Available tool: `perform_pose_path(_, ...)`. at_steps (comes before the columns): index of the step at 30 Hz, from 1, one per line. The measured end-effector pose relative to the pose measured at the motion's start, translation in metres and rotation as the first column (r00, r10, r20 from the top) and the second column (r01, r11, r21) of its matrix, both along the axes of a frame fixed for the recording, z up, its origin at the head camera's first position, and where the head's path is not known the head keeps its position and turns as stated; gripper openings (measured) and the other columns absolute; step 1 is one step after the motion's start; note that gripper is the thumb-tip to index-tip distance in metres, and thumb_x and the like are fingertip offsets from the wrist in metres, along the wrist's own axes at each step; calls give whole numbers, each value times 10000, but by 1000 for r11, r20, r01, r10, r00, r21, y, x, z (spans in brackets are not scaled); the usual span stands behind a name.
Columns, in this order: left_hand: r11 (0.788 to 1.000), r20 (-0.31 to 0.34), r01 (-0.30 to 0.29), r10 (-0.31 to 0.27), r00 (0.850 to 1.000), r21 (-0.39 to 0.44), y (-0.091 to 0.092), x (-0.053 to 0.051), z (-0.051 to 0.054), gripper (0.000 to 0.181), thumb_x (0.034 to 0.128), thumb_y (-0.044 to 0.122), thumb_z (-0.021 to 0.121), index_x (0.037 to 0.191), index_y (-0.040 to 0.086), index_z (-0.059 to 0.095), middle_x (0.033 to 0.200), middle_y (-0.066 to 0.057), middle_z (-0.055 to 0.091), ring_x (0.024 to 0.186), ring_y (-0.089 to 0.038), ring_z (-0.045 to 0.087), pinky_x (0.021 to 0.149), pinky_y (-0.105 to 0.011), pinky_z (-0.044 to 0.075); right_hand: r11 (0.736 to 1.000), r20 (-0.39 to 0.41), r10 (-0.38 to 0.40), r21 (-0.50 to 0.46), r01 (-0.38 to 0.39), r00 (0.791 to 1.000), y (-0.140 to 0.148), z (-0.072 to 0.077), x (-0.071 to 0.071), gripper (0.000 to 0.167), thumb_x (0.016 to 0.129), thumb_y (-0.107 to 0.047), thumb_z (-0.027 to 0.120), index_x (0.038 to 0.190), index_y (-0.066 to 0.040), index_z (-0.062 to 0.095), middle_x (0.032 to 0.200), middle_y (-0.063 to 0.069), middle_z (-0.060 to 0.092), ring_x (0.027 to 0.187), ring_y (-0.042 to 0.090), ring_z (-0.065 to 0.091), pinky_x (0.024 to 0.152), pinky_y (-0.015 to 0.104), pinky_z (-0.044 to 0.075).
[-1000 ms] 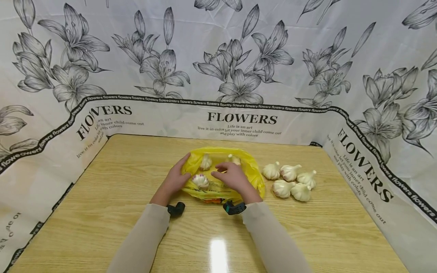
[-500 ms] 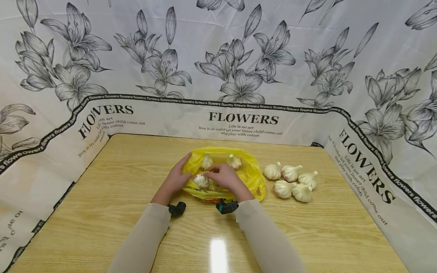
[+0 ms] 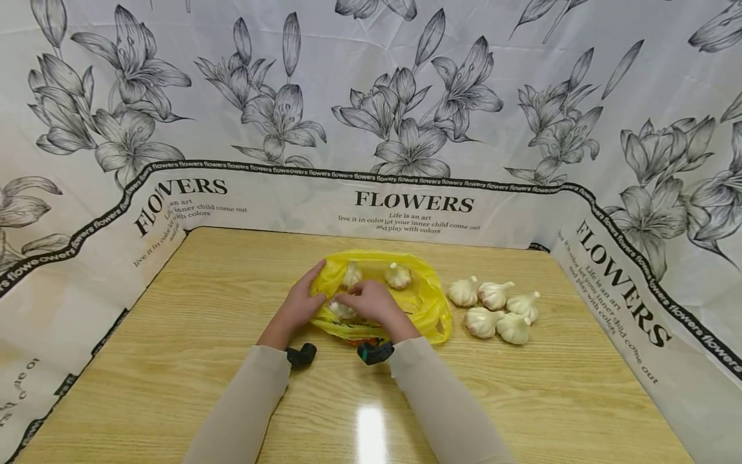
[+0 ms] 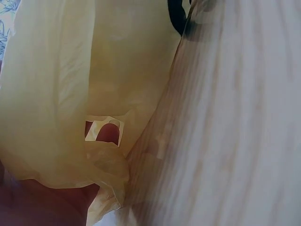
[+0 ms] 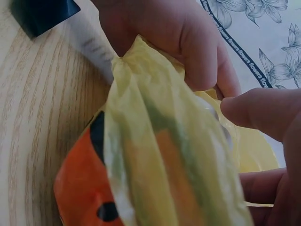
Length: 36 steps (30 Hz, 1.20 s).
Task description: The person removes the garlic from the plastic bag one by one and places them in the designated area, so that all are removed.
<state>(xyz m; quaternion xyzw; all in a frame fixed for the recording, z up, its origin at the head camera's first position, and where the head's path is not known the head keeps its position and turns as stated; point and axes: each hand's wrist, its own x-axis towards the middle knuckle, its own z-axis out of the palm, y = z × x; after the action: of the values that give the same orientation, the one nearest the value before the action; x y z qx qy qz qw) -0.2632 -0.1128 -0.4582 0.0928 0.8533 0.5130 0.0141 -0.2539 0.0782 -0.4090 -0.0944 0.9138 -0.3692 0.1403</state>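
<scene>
A yellow plastic bag [image 3: 426, 303] lies with its mouth spread on the wooden table. My left hand [image 3: 297, 303] grips the bag's left edge, the thumb on the inner side; folds of the bag cover much of this hand in the left wrist view. Inside the bag, my right hand [image 3: 377, 301] has its thumb and fingers around the front garlic bulb [image 3: 341, 311], which is partly hidden. Two more garlic bulbs sit further back in the bag, one at the left [image 3: 351, 274] and one at the right [image 3: 398, 276].
Several garlic bulbs [image 3: 481, 321] stand in a cluster on the table [image 3: 568, 386], right of the bag. A flower-printed cloth [image 3: 406, 212] walls the table at the back and sides. Orange and black print [image 5: 84, 179] shows on the bag's front.
My right hand has moved left inside the bag, from near the back right bulb to the front garlic bulb, and closed around it. My left hand keeps its grip on the bag.
</scene>
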Motion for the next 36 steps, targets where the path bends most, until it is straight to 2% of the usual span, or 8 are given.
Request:
perform_pose_path(7,1000,8,0,0,1000,0,1,0,0,763,877,92,524,1554,281,226,1604,-54,255,1481,-284,225,1191,-502,204,999,-28,13,39,-12,1000,-3,-2,2,619,806,-559,680,1186,-69,680,1169,105,677,949,203,628,762,335,527)
perform_pose_path(10,1000,6,2,-2,1000,-2,1,0,0,763,877,91,522,1554,279,225,1603,-54,257,1479,-284,230,1190,-502,208,1000,-18,18,23,-17,1000,-3,-2,3,605,803,-540,693,1184,-70,679,1162,99,676,915,192,623,736,319,520)
perform_pose_path(15,1000,-6,3,-4,1000,-19,0,0,-1,764,870,89,522,1554,265,230,1600,-58,264,1476,-289,237,1189,-504,211,999,-3,49,21,-49,999,-2,-3,4,511,806,-536,690,1080,-105,714,914,58,680,687,160,549,589,282,453)
perform_pose_path(18,1000,-5,6,-6,1000,-18,0,0,-1,766,868,89,523,1554,262,231,1601,-58,264,1477,-290,233,1190,-505,205,997,-2,69,23,-69,998,0,-2,5,468,806,-528,689,1031,-119,724,833,38,665,652,160,530,567,287,437)
perform_pose_path(22,1000,-5,10,-10,1000,-7,0,0,-2,767,867,85,522,1554,267,232,1601,-59,263,1478,-292,230,1188,-508,211,997,-9,81,17,-81,997,2,1,8,488,800,-501,699,1091,-110,710,985,38,702,785,181,598,671,317,493)
perform_pose_path(25,1000,-11,11,-11,1000,-5,0,0,-2,767,865,79,521,1553,264,237,1598,-60,269,1477,-289,233,1187,-504,217,996,-4,84,18,-84,996,6,3,10,597,795,-502,702,1224,-89,662,1170,70,685,966,205,634,813,366,526)
perform_pose_path(29,1000,-15,13,-13,1000,-2,0,-1,-1,764,865,73,522,1552,258,242,1596,-64,273,1475,-287,237,1188,-498,219,997,19,79,9,-79,997,13,3,11,737,779,-518,718,1344,-65,578,1311,101,623,1140,227,607,945,416,506)
perform_pose_path(36,1000,6,5,-5,1000,3,0,0,1,773,867,76,521,1553,280,229,1602,-63,259,1479,-295,225,1185,-511,217,994,27,111,-11,-111,993,20,2,11,606,738,-497,771,1204,-122,672,1050,25,695,861,179,621,781,350,516)
